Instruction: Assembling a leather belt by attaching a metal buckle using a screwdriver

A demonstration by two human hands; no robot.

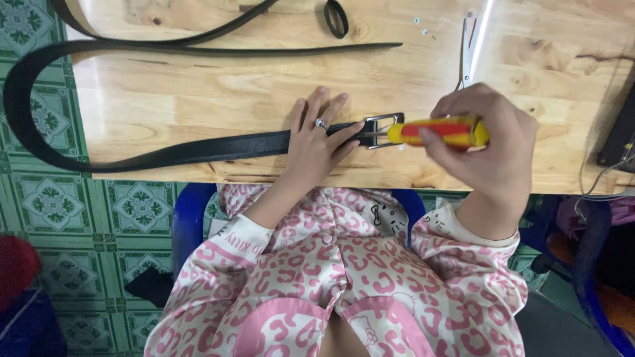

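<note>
A black leather belt (198, 151) lies along the near edge of the wooden table (198, 99), its silver buckle (382, 129) pointing right. The left hand (316, 142) presses flat on the strap just beside the buckle, fingers spread open, a ring on one finger. The right hand (486, 142) is closed around a screwdriver with a yellow and red handle (440, 131), its tip at the buckle. Farther back lie a second black strap (218, 46), a small black loop (336, 18), scissors (468, 53) and a few tiny screws (423, 28).
</note>
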